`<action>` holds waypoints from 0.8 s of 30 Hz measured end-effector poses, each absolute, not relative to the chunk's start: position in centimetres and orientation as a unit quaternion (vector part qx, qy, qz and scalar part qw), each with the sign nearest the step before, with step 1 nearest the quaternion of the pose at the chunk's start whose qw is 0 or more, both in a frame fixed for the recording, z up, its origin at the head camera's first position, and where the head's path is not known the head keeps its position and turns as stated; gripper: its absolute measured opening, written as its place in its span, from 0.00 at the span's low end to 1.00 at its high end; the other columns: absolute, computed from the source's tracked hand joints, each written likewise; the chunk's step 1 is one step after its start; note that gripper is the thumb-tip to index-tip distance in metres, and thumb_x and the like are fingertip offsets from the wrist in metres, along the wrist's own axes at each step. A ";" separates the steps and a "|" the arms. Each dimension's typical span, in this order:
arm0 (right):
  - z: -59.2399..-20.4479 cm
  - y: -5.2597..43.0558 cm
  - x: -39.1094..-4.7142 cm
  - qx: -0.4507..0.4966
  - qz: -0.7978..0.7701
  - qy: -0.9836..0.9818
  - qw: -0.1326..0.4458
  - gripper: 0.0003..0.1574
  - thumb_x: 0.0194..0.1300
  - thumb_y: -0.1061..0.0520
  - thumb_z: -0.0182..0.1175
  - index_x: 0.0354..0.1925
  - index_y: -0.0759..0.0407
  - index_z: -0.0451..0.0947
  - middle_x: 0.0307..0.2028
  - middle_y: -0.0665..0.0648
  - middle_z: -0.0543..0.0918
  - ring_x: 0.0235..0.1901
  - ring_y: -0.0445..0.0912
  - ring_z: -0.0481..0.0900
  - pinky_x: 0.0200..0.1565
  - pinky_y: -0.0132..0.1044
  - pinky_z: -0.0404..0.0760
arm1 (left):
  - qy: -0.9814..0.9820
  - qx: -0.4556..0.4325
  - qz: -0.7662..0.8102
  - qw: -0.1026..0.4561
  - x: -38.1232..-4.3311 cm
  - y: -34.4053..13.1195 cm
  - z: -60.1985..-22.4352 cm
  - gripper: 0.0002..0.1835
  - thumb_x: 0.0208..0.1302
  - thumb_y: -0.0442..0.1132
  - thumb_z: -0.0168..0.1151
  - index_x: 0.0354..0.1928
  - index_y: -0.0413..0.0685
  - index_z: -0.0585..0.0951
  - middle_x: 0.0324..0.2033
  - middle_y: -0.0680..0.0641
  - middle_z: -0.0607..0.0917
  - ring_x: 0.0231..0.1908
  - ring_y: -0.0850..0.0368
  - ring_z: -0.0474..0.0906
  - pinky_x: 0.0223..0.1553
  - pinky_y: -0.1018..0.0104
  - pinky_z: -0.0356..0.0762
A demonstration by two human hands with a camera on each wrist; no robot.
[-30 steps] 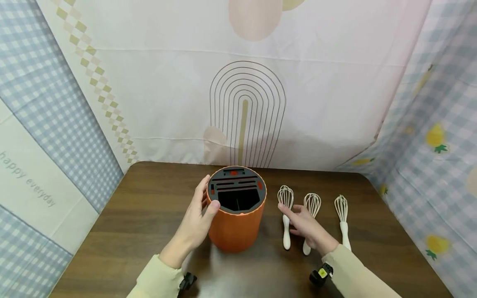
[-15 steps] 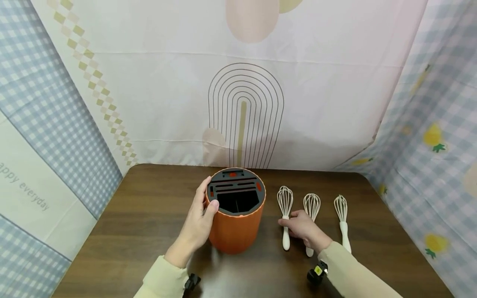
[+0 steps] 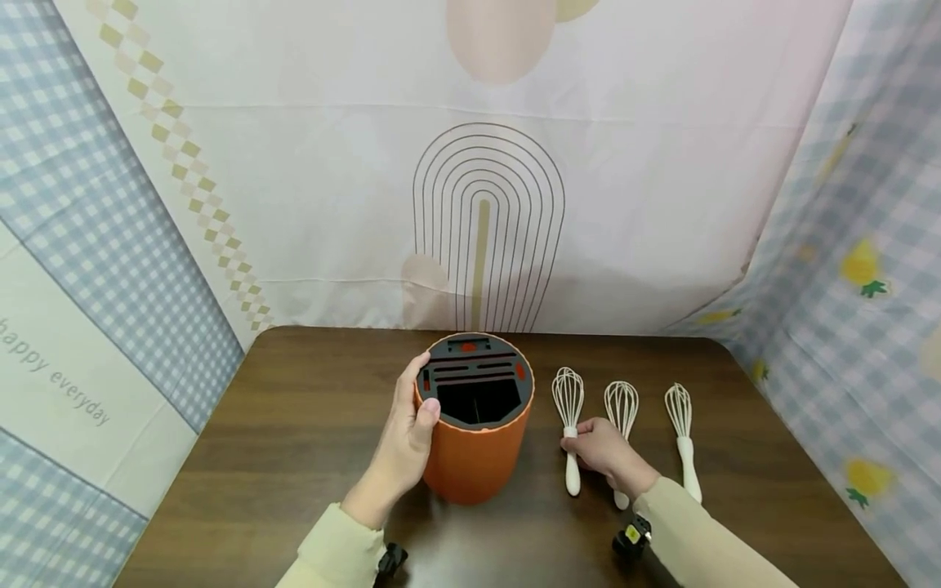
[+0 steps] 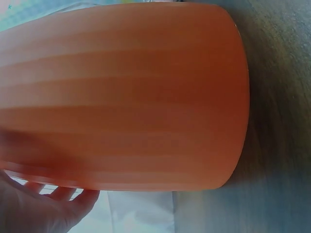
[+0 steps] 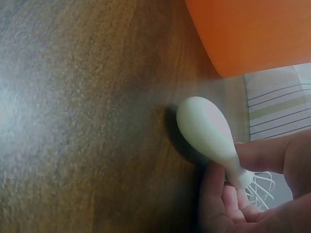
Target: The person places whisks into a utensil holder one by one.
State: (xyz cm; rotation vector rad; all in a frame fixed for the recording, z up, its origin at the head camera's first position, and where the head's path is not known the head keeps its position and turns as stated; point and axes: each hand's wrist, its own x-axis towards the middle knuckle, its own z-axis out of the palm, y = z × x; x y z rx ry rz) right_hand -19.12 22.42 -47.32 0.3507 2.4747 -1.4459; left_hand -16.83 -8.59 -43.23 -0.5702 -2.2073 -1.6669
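An orange utensil holder [image 3: 474, 457] with a dark slotted insert [image 3: 479, 367] stands upright on the wooden table. My left hand [image 3: 403, 433] holds its left side, thumb at the front of the rim and fingers round toward the back. To the right lie three whisks with cream-white handles and wire heads. The thumb and fingers of my right hand [image 3: 606, 449] pinch the upper handle of the left whisk [image 3: 573, 474]; its rounded handle end [image 5: 201, 124] shows in the right wrist view. Partly hidden by that hand is the middle whisk [image 3: 622, 404].
The third whisk [image 3: 684, 441] lies farther right, near the right sleeve. Behind the table [image 3: 316, 392] hangs a pale cloth [image 3: 331, 204] with a printed arch. Blue checked cloths flank both sides.
My right hand has come down from beside the left whisk's wires and now pinches its handle. My left hand keeps hold of the utensil holder.
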 end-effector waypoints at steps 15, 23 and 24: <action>-47.9 22.0 -18.9 0.133 -0.485 0.858 0.102 0.09 0.59 0.64 0.61 0.36 0.69 0.74 0.31 0.59 0.76 0.26 0.46 0.73 0.28 0.35 0.74 | -0.751 -0.215 -0.599 0.178 -17.5 -8.4 -43.7 0.33 0.70 0.61 0.42 0.74 0.61 0.55 0.60 0.46 0.65 0.50 0.49 0.67 0.50 0.48 0.63; -47.5 22.2 -18.8 0.127 -0.480 0.863 0.092 0.12 0.59 0.63 0.61 0.38 0.70 0.73 0.31 0.59 0.76 0.26 0.46 0.73 0.28 0.36 0.72 | -0.740 -0.223 -0.608 0.180 -18.2 -8.2 -44.1 0.32 0.71 0.57 0.42 0.74 0.59 0.56 0.52 0.45 0.67 0.47 0.50 0.67 0.48 0.56 0.63; -47.4 22.2 -18.7 0.127 -0.478 0.864 0.092 0.12 0.59 0.63 0.61 0.38 0.70 0.73 0.31 0.59 0.76 0.26 0.46 0.73 0.28 0.36 0.72 | -0.739 -0.224 -0.610 0.179 -18.3 -8.2 -44.1 0.32 0.71 0.58 0.41 0.74 0.59 0.56 0.52 0.45 0.67 0.48 0.50 0.67 0.48 0.56 0.63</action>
